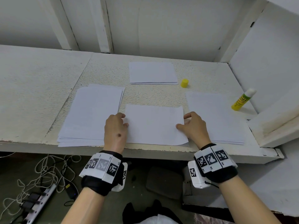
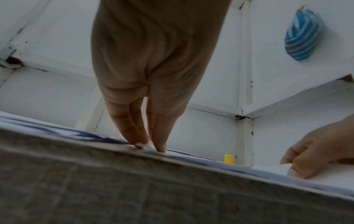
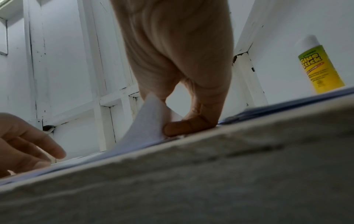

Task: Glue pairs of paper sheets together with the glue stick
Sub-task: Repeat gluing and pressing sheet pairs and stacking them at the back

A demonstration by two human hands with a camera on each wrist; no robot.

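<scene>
White painted shelf point(image 1: 40, 75) carries it all. Paper stacks: 9 o'clock point(image 1: 90, 113), 3 o'clock point(image 1: 215, 117), 12 o'clock point(image 1: 152, 72). Centre sheet point(image 1: 153, 123) sits at the front edge. Left hand point(image 1: 115, 126) rests fingertips on its left edge, holding nothing. Right hand point(image 1: 193, 125) pinches the lifted right edge. Glue stick point(image 1: 242, 99) stands uncapped at 2 o'clock, cap point(image 1: 184, 82) near the far stack. Probably aligning: square the corners first, then press outward from the middle.
</scene>
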